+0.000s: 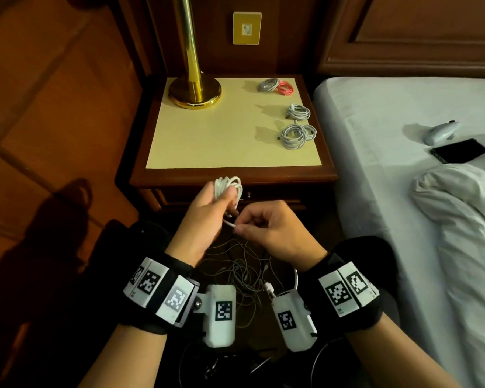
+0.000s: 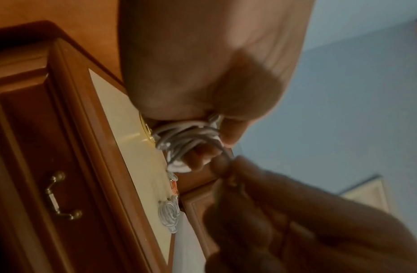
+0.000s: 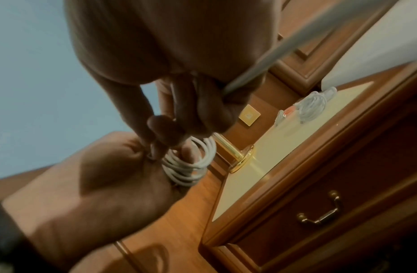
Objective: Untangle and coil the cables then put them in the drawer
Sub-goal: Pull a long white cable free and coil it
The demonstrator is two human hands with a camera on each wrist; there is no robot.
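Observation:
My left hand [image 1: 207, 200] grips a white cable coil [image 1: 230, 189] in front of the nightstand, seen also as the coil [image 2: 186, 140] and the coil [image 3: 191, 166] in the wrist views. My right hand [image 1: 261, 225] pinches the coil's loose end [image 1: 231, 224] just below it. A tangle of thin cables [image 1: 241, 273] lies on the dark floor under both wrists. On the nightstand's cream top [image 1: 207, 135] sit coiled cables: a grey one [image 1: 268, 85] beside a red one [image 1: 285, 88], a white one [image 1: 299, 112] and a larger white pair [image 1: 297, 135]. The drawer [image 3: 331, 208] is closed, its brass handle [image 3: 320, 214] showing.
A brass lamp base [image 1: 195, 92] stands at the back left of the nightstand. A bed with white sheets [image 1: 403, 191] runs along the right, with a black phone [image 1: 459, 151] and a white device [image 1: 441, 133] on it. Wood panelling [image 1: 53, 107] fills the left.

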